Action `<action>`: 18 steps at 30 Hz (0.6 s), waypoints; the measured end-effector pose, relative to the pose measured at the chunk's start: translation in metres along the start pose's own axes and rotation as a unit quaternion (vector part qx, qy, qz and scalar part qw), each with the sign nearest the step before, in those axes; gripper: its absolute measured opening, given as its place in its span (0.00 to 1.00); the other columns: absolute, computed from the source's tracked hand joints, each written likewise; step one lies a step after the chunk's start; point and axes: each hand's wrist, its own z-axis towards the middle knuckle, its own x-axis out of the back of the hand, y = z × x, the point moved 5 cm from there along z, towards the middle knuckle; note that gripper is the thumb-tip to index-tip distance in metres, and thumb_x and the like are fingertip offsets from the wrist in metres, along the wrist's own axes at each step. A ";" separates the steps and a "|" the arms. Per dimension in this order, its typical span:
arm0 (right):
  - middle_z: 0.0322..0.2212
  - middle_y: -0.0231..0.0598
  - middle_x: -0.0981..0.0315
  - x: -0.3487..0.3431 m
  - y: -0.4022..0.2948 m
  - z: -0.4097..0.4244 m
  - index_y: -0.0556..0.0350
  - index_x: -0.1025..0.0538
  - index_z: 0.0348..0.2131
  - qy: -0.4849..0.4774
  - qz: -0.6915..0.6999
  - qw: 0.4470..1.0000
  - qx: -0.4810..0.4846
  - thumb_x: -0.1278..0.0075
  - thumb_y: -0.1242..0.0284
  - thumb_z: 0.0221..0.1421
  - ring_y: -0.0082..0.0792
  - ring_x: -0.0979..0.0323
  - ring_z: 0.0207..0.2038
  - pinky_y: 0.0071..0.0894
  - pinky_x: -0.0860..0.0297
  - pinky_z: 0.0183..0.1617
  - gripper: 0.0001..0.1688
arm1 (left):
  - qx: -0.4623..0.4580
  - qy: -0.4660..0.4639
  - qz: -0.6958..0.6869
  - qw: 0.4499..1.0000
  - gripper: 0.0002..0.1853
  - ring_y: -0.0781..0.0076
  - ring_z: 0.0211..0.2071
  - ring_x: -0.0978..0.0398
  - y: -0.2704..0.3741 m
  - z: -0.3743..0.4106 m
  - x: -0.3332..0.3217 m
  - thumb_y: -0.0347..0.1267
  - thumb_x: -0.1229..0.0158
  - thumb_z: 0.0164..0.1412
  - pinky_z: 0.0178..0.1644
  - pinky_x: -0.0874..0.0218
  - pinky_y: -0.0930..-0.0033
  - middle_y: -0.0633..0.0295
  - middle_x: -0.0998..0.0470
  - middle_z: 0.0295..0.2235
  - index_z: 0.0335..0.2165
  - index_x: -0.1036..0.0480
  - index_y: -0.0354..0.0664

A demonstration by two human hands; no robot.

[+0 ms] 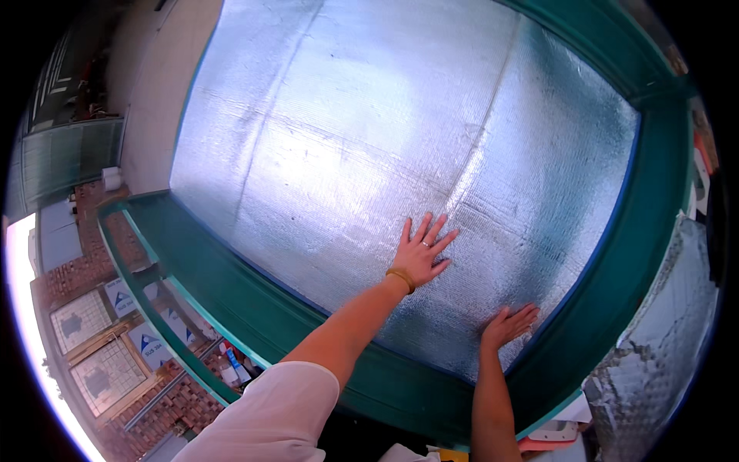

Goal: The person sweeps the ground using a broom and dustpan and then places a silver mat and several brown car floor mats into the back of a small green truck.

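Observation:
A large silvery foil-faced sheet (346, 144) lies inside a green frame (646, 231), its edges lined by a thin blue strip. Creases run along and across the foil. Near the middle of the view, my left hand (418, 251) rests on the sheet with fingers spread, a ring on one finger and a yellowish band at the wrist. My right hand (511, 326) lies palm down on the foil by its lower right corner, close to the frame's edge. Neither hand holds anything.
Green rails (179, 341) stick out at the lower left above a brick floor (150, 410). Beyond the sheet's left edge is a pale flat surface (156, 104). Crumpled foil material (658, 358) stands at the right, with a red and white object (551, 436) below.

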 end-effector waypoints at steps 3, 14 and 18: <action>0.61 0.54 0.68 0.012 0.004 -0.005 0.55 0.56 0.60 -0.052 0.029 0.998 0.028 0.55 0.57 0.53 0.55 0.65 0.62 0.51 0.64 0.63 0.45 | 0.284 -0.027 0.029 0.958 0.44 0.44 0.61 0.64 -0.046 -0.046 0.009 0.56 0.45 0.46 0.57 0.66 0.33 0.50 0.63 0.61 0.58 0.52 0.63; 0.58 0.56 0.58 0.026 0.013 0.034 0.61 0.44 0.55 -0.361 0.053 0.931 -0.029 0.44 0.52 0.39 0.52 0.54 0.59 0.42 0.49 0.60 0.51 | 0.095 -0.374 -0.013 0.922 0.24 0.55 0.39 0.28 -0.104 -0.076 0.098 0.50 0.49 0.51 0.44 0.38 0.60 0.51 0.24 0.33 0.35 0.25 0.41; 0.38 0.51 0.31 0.056 0.011 0.048 0.64 0.27 0.37 -0.402 0.026 0.911 -0.092 0.48 0.61 0.43 0.47 0.31 0.41 0.40 0.35 0.46 0.26 | 0.012 -0.369 -0.088 0.925 0.21 0.56 0.25 0.28 0.017 -0.094 0.184 0.45 0.51 0.54 0.35 0.38 0.59 0.53 0.26 0.18 0.18 0.24 0.40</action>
